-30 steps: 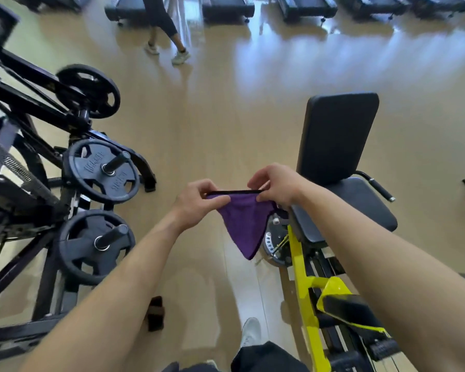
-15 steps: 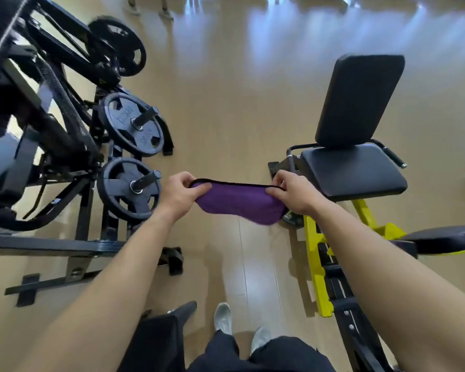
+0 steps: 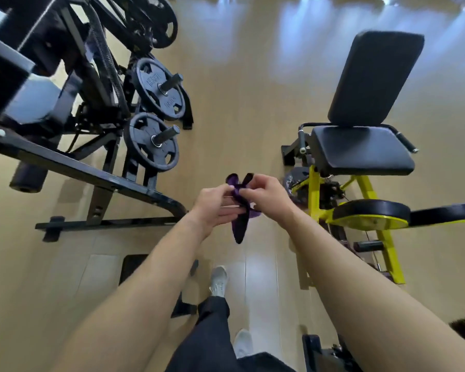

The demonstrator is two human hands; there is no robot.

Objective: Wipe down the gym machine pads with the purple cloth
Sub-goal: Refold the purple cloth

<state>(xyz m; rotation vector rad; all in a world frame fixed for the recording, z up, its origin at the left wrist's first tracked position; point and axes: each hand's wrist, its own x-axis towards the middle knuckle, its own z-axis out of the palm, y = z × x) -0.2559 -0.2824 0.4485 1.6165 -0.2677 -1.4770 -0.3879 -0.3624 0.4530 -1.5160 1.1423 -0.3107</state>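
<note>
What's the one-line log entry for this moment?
stage: prep, no wiping yet | left hand: holds purple cloth | right hand: pinches purple cloth, bunched between both hands | seat pad: untouched | back pad: untouched

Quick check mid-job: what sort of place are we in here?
A gym, by all signs: weight plates on a black machine at left, a yellow-framed machine with black seat pad and backrest pad at right. The left hand and right hand hold the purple cloth.
</note>
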